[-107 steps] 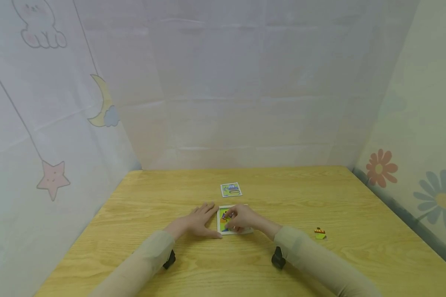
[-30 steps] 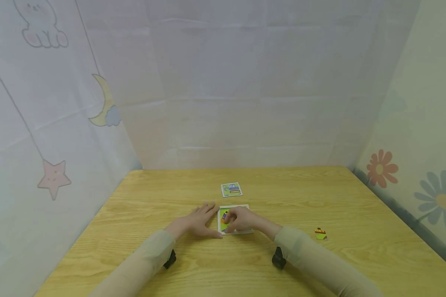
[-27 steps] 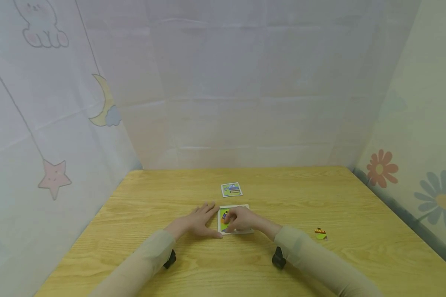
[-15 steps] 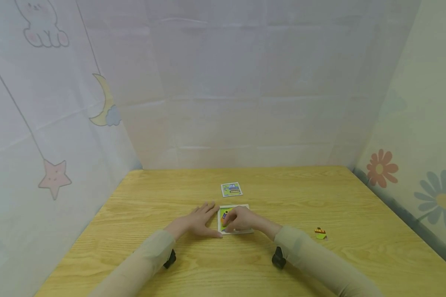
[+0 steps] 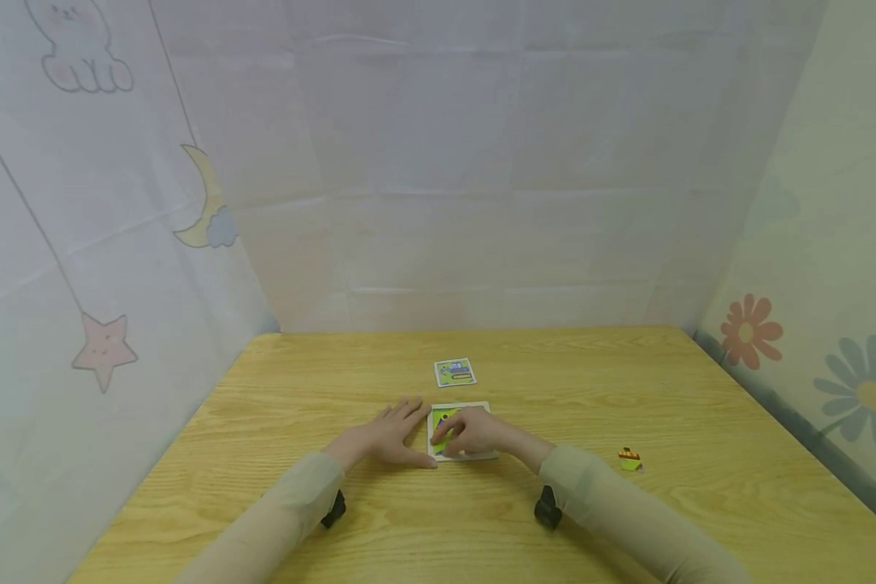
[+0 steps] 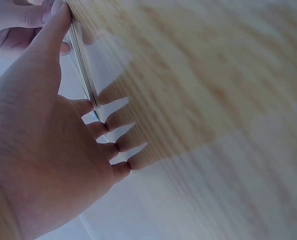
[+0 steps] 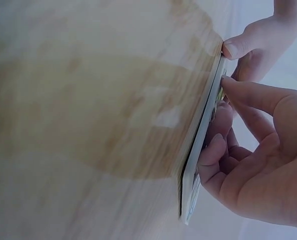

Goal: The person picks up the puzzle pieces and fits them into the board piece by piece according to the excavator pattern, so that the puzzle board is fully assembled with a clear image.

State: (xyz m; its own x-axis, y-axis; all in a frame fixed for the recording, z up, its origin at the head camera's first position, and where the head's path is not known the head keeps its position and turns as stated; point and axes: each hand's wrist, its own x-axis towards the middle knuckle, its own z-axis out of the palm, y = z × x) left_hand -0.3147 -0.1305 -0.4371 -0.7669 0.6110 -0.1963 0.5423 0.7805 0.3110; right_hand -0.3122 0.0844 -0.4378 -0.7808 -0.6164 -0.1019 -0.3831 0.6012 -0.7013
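A small white-framed puzzle board lies on the table, with a green and orange picture partly hidden under my right hand. My left hand spreads its fingers on the table at the board's left side; its thumb touches the lower left corner. Over the board, my right hand presses down with an outstretched index finger, the thumb tip apart from it. In the right wrist view, fingertips of the right hand rest on the board's face, the other fingers bent. No held piece shows in either hand.
A square picture card with a purple vehicle on green lies behind the board. Right of the right forearm is a small pile of yellow-green and orange puzzle pieces. Printed cloth walls enclose the wooden table on three sides.
My right index finger has stretched out to the left across the board, away from the thumb, where they were closer together earlier. The left hand stays in place.
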